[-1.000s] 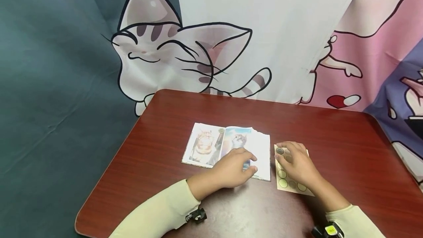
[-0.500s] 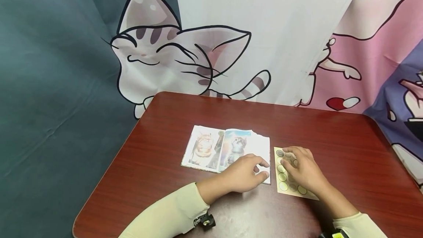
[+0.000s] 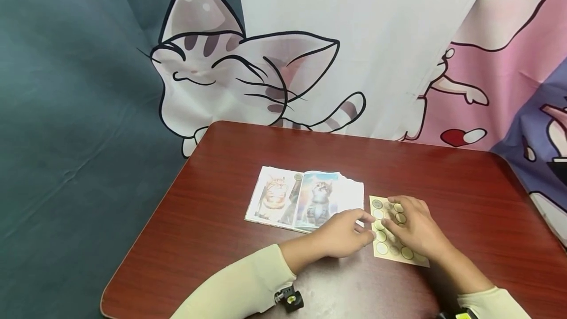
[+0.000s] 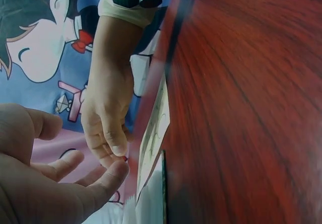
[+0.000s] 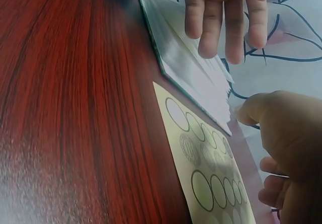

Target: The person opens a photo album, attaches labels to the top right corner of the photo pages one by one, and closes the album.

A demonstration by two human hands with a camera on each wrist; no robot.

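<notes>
A cream sheet with rows of round stickers lies on the table, some circles pale and outlined, others patterned. My right hand hovers over its right side, thumb and index finger apart and nothing seen between them. In the right wrist view the right thumb is extended near the sheet. My left hand is at the sheet's left edge, fingers loosely bent and holding nothing; it overlaps the lower corner of the open book. Kitten pictures fill its pages, and a round sticker marks the left page's top corner.
The dark red wooden table extends around the book and the sheet. Behind it hangs a curtain with cartoon cats. A small camera is strapped at the left wrist.
My left hand has moved right, off the book's right page to the edge of the sticker sheet. My right hand has shifted slightly right, uncovering more of the circles.
</notes>
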